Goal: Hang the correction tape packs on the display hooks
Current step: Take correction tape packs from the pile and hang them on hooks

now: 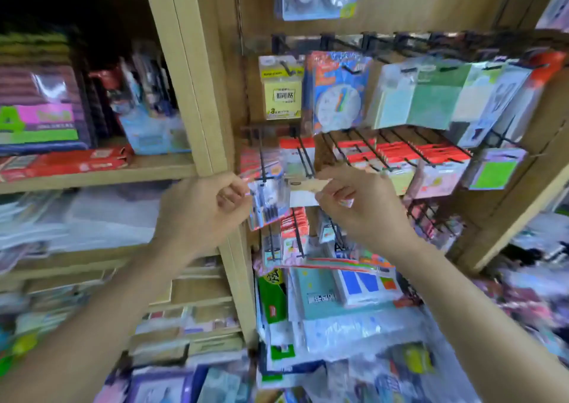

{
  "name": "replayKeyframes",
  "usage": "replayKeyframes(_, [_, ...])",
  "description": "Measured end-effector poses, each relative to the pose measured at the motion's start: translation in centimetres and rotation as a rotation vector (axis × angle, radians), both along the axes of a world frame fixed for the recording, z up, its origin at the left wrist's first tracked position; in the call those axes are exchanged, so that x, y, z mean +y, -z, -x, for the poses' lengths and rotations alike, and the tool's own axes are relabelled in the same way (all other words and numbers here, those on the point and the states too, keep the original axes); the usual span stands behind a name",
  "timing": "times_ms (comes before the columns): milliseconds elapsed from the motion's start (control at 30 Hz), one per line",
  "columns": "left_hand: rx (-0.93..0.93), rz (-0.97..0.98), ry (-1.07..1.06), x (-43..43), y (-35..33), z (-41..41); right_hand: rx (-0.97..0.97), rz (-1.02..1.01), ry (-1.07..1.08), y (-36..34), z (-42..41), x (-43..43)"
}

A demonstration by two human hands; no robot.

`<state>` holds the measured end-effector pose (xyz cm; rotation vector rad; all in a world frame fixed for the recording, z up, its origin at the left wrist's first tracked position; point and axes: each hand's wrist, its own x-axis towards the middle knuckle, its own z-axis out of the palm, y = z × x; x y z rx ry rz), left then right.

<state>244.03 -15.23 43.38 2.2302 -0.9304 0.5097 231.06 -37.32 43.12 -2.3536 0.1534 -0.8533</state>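
Pack (269, 204): clear glossy blister on flat card, rectangular, blurred. Hangs at tip of black wire hook (263, 168), middle row. Left hand (206, 208) pinches its left edge, fingers curled. Right hand (357, 202) pinches pale card strip (303, 191) just beside it; same pack or not, cannot tell. Behind: tan wood panel (415, 5), rows of wire hooks, red-topped packs (400, 156). Wood shelf (123, 174) at left. Pack's long axis near upright, slightly tilted, top toward hook.
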Motion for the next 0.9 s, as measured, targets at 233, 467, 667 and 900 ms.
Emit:
replayKeyframes(233, [0.411, -0.211, -0.098, 3.3, 18.1, 3.7, 0.361, -0.064, 0.035, 15.5, 2.0, 2.2])
replayKeyframes(467, [0.928, -0.425, -0.226, 7.1, 33.5, 11.1, 0.886, -0.183, -0.009, 29.3, 5.0, 5.3])
replayKeyframes(667, [1.276, -0.452, -0.278, 10.6, 44.3, 16.5, 1.207, -0.216, -0.033, 38.5, 8.4, 6.4])
replayKeyframes(900, [1.454, -0.521, -0.327, 10.3, 54.3, 16.5, 1.439, -0.178, -0.027, 49.9, 10.5, 4.5])
